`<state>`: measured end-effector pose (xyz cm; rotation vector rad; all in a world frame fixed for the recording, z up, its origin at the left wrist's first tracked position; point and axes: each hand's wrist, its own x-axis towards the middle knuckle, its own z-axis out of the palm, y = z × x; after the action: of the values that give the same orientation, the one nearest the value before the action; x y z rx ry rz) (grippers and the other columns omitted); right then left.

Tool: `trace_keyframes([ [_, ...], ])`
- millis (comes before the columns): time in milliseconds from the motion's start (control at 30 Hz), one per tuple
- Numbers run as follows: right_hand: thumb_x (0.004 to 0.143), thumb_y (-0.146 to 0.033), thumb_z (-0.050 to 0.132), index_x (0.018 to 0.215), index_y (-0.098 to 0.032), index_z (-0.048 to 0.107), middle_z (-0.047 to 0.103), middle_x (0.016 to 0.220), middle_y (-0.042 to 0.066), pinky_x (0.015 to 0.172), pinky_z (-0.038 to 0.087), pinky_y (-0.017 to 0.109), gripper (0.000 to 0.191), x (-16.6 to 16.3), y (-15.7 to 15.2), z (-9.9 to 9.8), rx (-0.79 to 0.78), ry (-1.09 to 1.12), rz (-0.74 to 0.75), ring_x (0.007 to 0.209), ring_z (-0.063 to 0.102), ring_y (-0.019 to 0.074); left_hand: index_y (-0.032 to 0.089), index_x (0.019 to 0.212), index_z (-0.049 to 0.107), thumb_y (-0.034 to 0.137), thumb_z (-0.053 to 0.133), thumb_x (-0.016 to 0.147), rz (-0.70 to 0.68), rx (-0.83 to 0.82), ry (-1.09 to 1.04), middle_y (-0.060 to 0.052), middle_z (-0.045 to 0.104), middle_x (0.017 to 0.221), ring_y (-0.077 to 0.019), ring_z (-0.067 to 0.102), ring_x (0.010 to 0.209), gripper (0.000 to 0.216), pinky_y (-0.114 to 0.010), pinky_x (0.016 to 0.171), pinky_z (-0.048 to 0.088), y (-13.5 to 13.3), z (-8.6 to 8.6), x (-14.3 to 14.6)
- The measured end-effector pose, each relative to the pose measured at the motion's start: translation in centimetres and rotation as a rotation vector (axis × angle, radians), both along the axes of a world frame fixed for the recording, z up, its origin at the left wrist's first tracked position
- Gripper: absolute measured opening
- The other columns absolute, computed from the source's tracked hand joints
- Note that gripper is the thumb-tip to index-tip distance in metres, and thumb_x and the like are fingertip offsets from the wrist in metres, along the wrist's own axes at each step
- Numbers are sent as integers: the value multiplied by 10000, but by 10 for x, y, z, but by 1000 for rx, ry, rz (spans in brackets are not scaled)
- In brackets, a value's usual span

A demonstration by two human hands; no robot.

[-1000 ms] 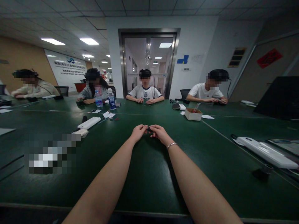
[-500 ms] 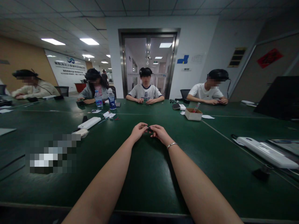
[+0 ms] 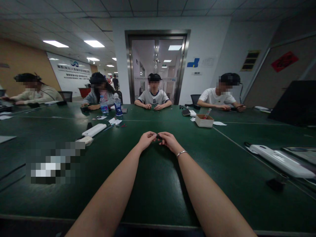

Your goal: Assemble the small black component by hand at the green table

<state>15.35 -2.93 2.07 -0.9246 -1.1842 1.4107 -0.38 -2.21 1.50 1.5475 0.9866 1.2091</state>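
Note:
A small black object (image 3: 158, 136), too small to name, sits between my two hands just above the green table (image 3: 160, 197). My right hand (image 3: 170, 141), with a silver bracelet (image 3: 181, 153) at the wrist, pinches it from the right, fingers closed. From the left, my left hand (image 3: 146, 140) meets it with thumb and fingertips pressed together. The fingertips of both hands almost touch, and they hide part of the object.
Left of my arms lie a white power strip (image 3: 94, 130) and paper scraps (image 3: 115, 121). Two bottles (image 3: 118, 106) stand beyond. A small box (image 3: 204, 121) is at the right, with a white device (image 3: 281, 160) and a black binder clip (image 3: 276, 184) nearer. Several people sit opposite.
My hands stay in nearly the same place around the black object; the left fingers have shifted slightly. The person at the far right has moved their hands apart.

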Motion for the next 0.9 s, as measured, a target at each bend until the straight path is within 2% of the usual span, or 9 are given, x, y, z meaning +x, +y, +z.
trace_keyframes([
  [133, 764, -167, 637, 810, -138, 628, 596, 556, -24, 496, 550, 233, 55, 0, 1, -1, -10, 0, -5, 344, 441, 36, 151, 766, 607, 444, 606, 743, 32, 11, 93, -25, 632, 667, -134, 568, 621, 294, -272, 641, 451, 3, -5, 0],
  [333, 790, -160, 613, 825, -133, 624, 624, 600, -11, 502, 546, 235, 46, 1, 0, 0, -12, -2, -11, 344, 441, 32, 169, 761, 653, 559, 495, 782, 63, 126, 275, -24, 636, 696, -149, 575, 660, 422, -251, 621, 422, 5, -11, -2],
  [433, 807, -146, 585, 839, -130, 625, 638, 620, -2, 514, 551, 239, 54, 1, -1, 0, -13, -8, -12, 348, 445, 33, 167, 779, 674, 594, 455, 788, 72, 139, 323, -32, 637, 694, -155, 569, 650, 480, -253, 612, 410, 4, -10, -3],
  [600, 816, -138, 569, 854, -131, 627, 647, 623, 2, 512, 552, 236, 70, 0, -2, 2, -18, -13, -2, 347, 446, 34, 167, 651, 639, 648, 375, 798, 116, 162, 425, -25, 595, 615, -148, 523, 584, 569, -257, 573, 369, 1, -6, -3],
  [900, 799, -149, 600, 845, -136, 634, 647, 603, 1, 488, 539, 223, 59, 0, -2, 2, -12, 0, 23, 356, 452, 37, 152, 613, 625, 686, 278, 808, 172, 103, 512, -47, 631, 635, -159, 541, 588, 666, -270, 582, 348, -3, -1, -1],
])
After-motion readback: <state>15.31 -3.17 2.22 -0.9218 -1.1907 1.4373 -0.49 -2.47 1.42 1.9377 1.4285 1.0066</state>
